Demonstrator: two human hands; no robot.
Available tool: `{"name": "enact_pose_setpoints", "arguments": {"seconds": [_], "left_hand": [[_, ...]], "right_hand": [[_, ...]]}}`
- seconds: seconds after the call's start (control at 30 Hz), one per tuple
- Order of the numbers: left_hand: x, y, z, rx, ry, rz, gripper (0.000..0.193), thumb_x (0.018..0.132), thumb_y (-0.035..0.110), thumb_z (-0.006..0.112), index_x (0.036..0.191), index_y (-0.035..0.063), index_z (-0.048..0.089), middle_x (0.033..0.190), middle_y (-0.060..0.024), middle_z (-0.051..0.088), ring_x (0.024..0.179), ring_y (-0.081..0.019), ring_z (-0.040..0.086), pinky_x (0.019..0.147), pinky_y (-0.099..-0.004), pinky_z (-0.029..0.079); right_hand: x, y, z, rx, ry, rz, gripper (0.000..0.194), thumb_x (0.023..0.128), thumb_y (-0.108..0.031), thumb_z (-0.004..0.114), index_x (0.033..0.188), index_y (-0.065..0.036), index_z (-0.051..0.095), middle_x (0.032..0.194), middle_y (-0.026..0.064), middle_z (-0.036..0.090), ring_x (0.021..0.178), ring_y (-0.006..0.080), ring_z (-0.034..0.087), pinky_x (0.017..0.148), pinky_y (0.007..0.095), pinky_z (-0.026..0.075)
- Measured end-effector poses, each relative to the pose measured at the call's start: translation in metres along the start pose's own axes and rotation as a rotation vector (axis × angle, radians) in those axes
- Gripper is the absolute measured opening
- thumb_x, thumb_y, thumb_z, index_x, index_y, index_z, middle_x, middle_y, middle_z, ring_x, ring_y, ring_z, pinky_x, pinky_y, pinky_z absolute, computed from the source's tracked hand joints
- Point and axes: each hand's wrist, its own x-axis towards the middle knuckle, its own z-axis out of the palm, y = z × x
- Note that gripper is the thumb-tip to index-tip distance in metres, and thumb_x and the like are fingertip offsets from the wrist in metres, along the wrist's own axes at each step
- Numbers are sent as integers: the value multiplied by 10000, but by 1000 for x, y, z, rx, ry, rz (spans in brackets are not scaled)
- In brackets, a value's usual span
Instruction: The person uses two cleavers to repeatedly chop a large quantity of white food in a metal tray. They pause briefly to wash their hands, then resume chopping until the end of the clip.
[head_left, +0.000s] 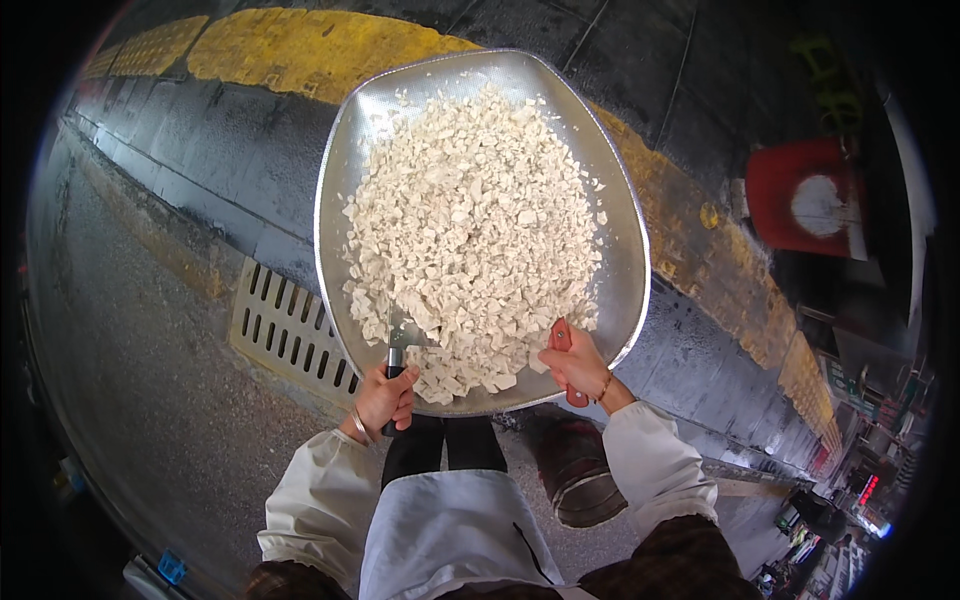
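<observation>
A wide metal pan (634, 330) lies before me, heaped with small, pale, irregular chunks (480, 225) whose material I cannot tell. At its near left rim, my left hand (384, 397) grips the black handle of a knife (405, 332); its broad blade dips into the pieces and is partly hidden by them. My right hand (574, 364) is closed around a reddish handle (559, 335) with metal rivets, over the near right part of the pan. Whatever blade belongs to this handle cannot be made out.
A slotted drain grate (281, 322) lies left of the pan, along the kerb. Beyond runs a yellow paving strip (300, 45). A dark round container (589, 491) stands near my right forearm. A red object (806, 196) is farther right.
</observation>
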Motion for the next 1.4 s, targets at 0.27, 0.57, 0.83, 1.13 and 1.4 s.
{"name": "enact_pose_setpoints", "arguments": {"seconds": [0.27,0.57,0.83,1.13,1.4], "left_hand": [[3,8,22,92,75,214,289,895,245,616,770,53,439,464,10,364,320,-104,361,287,-281,318],[38,57,53,312,345,454,283,875,206,614,747,21,442,464,-16,437,307,-119,430,290,-283,330],[24,42,43,338,480,342,262,875,187,612,793,-8,459,458,-7,424,311,-121,436,276,-294,319],[19,23,35,272,369,348,267,875,193,617,769,15,448,479,-9,434,312,-118,427,281,-288,325],[-31,12,-9,289,488,328,281,891,232,609,752,67,428,443,6,376,312,-100,380,276,-278,313]], "right_hand": [[4,-14,-8,-155,160,-161,173,785,-32,601,819,-55,433,599,12,448,416,114,439,376,280,368],[35,-40,-7,-948,562,-449,223,810,-155,578,991,-65,484,703,199,623,641,400,610,587,482,477],[45,-32,16,-840,620,-403,176,858,-177,544,968,-61,471,651,211,597,601,417,589,545,516,450],[40,-37,33,-971,326,-291,214,810,-123,537,1004,-66,466,675,194,608,621,390,607,571,496,460],[1,-28,-50,-1024,577,-460,225,789,-140,578,991,-63,514,668,191,614,634,419,603,578,513,466]]}}
